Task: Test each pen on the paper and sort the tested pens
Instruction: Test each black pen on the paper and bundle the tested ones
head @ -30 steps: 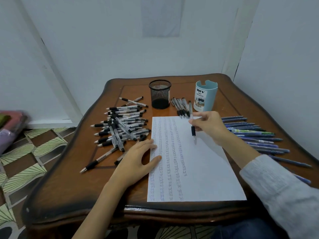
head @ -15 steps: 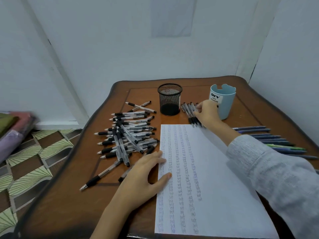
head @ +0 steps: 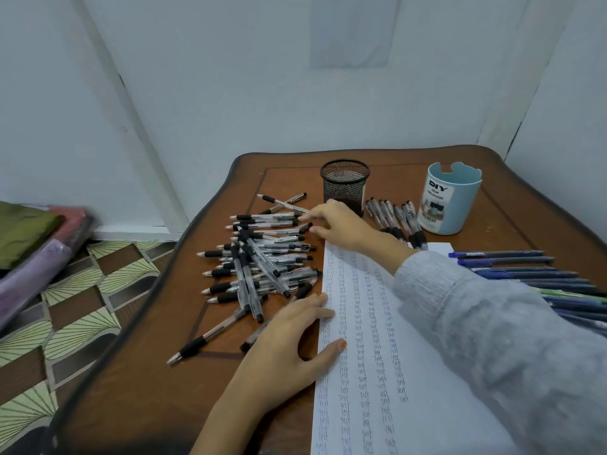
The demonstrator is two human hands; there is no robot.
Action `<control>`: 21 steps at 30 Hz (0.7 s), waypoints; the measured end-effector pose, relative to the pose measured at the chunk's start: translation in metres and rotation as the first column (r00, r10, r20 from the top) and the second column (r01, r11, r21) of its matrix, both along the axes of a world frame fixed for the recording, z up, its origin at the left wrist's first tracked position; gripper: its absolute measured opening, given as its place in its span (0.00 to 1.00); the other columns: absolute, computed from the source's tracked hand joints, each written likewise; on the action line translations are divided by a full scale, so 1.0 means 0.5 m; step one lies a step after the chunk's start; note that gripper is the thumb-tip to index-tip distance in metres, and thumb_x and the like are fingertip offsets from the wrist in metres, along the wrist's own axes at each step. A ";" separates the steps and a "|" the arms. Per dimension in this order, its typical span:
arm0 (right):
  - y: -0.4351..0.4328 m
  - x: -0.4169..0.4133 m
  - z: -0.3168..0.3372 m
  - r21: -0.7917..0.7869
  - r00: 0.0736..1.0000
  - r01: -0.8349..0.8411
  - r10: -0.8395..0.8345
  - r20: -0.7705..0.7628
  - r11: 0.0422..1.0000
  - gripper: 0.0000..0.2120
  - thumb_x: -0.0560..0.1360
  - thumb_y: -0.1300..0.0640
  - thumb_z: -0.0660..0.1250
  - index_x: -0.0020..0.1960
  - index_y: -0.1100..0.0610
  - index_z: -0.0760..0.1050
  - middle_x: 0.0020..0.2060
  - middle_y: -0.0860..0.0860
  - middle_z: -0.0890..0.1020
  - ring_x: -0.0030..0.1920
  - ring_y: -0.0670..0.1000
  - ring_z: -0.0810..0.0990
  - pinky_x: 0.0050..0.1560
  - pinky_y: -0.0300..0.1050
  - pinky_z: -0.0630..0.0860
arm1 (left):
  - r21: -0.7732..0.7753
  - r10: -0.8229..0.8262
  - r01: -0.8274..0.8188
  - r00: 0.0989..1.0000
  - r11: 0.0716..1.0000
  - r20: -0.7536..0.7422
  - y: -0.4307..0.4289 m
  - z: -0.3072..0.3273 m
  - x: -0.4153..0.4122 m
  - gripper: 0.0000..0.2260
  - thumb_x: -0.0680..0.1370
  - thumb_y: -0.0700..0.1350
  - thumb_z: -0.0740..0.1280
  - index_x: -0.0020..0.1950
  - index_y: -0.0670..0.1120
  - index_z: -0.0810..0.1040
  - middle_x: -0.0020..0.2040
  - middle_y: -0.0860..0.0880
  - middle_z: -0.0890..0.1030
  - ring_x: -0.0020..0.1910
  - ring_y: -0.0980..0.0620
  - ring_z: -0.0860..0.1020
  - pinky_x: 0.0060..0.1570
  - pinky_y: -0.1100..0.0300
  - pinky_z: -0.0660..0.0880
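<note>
A brown wooden table point(head: 147, 372) stands in a corner of pale walls. The pile of pens point(head: 259, 261) is see-through plastic with black grips, and the pens lie crossed over each other. The pile is just left of both hands. The left hand point(head: 289, 343) lies flat with its fingers spread out, pressing the left edge of the paper point(head: 377, 372). The paper is white with rows of small scribbles. The right hand point(head: 341, 224) reaches across the paper's top. Its fingers are stretched out and loose, and the tips touch pens at the top right of the pile. Right of these fingers are a black mesh cup point(head: 345, 182), a row of pens point(head: 394, 218), a blue cup point(head: 450, 198) and blue pens point(head: 525, 274).
</note>
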State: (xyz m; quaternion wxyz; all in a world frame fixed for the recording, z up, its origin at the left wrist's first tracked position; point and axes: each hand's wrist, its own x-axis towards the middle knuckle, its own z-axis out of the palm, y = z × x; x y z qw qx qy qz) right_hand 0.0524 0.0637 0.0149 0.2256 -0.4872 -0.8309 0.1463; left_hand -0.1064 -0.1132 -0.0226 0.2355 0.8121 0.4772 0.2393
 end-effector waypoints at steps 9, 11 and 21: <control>-0.005 0.005 -0.001 0.110 0.967 -0.030 0.001 0.256 0.994 0.09 0.77 0.52 0.67 0.54 0.53 0.81 0.45 0.48 0.74 0.49 0.47 0.64 0.48 0.42 0.67 | 0.000 0.000 0.000 0.999 1.000 0.034 0.001 -0.001 -0.003 0.21 0.75 0.61 0.67 0.66 0.57 0.73 0.71 0.65 0.66 0.70 0.72 0.57 0.69 0.71 0.55; -0.014 0.017 0.010 0.079 0.980 -0.029 0.013 0.200 0.996 0.06 0.76 0.54 0.68 0.51 0.54 0.80 0.44 0.48 0.75 0.48 0.47 0.66 0.44 0.40 0.65 | -0.003 -0.001 0.002 0.999 1.000 0.036 0.002 0.000 -0.003 0.20 0.75 0.60 0.67 0.66 0.57 0.73 0.71 0.65 0.66 0.70 0.72 0.58 0.69 0.72 0.54; -0.093 0.082 0.111 -0.273 0.598 -0.001 -0.219 -0.771 0.962 0.06 0.80 0.57 0.62 0.54 0.59 0.72 0.45 0.52 0.84 0.47 0.48 0.83 0.48 0.41 0.80 | -0.030 -0.012 0.013 1.000 0.999 0.028 0.004 0.000 -0.004 0.20 0.75 0.59 0.68 0.65 0.56 0.74 0.68 0.66 0.67 0.63 0.80 0.57 0.58 0.84 0.51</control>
